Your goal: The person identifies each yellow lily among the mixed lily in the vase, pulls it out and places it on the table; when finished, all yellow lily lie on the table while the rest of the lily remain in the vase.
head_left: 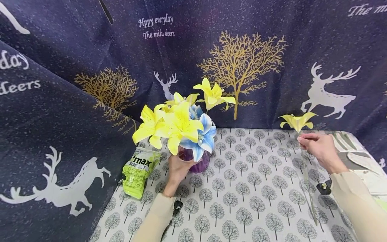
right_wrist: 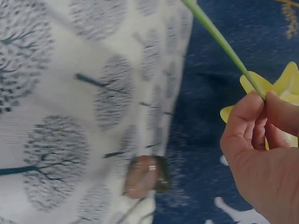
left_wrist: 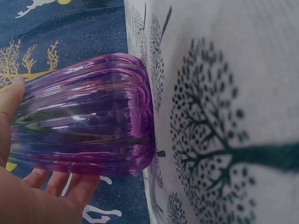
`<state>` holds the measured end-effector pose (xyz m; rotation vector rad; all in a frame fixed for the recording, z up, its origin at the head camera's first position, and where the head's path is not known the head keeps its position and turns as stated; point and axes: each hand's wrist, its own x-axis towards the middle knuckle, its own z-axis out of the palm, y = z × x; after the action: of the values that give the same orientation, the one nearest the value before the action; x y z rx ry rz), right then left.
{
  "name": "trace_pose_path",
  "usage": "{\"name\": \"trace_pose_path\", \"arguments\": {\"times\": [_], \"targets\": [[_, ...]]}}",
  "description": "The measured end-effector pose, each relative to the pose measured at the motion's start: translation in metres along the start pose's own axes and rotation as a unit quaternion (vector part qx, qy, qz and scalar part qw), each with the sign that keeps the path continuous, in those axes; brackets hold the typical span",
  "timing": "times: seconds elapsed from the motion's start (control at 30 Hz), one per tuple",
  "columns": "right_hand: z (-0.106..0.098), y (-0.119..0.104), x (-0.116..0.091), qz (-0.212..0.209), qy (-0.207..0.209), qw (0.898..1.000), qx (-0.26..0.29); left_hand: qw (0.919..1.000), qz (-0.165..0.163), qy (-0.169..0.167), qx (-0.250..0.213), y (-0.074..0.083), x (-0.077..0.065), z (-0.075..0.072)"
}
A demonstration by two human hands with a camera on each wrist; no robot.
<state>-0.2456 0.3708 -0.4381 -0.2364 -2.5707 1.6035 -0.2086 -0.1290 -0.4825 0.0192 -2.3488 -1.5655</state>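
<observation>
A ribbed purple see-through vase (head_left: pixel 201 164) stands on the tree-print cloth, its base on the table in the left wrist view. My left hand (head_left: pixel 179 168) grips it near the neck, thumb and fingers on opposite sides. Several yellow lilies (head_left: pixel 180 126) and blue-and-white lilies (head_left: pixel 203 136) spread above the rim and hide it; stems show through the vase wall (left_wrist: pixel 93 116). Off to the right, my right hand (head_left: pixel 320 148) pinches a single yellow lily (head_left: pixel 297 121) just below its bloom. Its long green stem (right_wrist: pixel 224 44) hangs down toward the front.
Left of the vase is a green and white bag (head_left: pixel 139 173) with "max" printed on it. Flat white and grey items (head_left: pixel 362 163) with green leaf shapes lie at the right edge. A dark blue deer-print curtain (head_left: pixel 260 101) closes off the back and left.
</observation>
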Motion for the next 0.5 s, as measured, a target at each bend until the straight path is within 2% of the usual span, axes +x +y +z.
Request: {"name": "trace_pose_path", "arguments": {"times": [0.07,0.2,0.5], "targets": [[0.002,0.008,0.003,0.005,-0.009,1.0,-0.02,1.0,0.001,-0.001,-0.001,0.0,0.0,0.0],[0.004,0.02,0.007,0.019,-0.027,0.999,-0.026,1.0,0.006,0.001,-0.003,0.001,-0.001,0.001],[0.009,0.041,0.012,0.033,-0.046,0.995,-0.077,0.9995,0.029,0.005,-0.005,0.001,0.0,0.001]]}}
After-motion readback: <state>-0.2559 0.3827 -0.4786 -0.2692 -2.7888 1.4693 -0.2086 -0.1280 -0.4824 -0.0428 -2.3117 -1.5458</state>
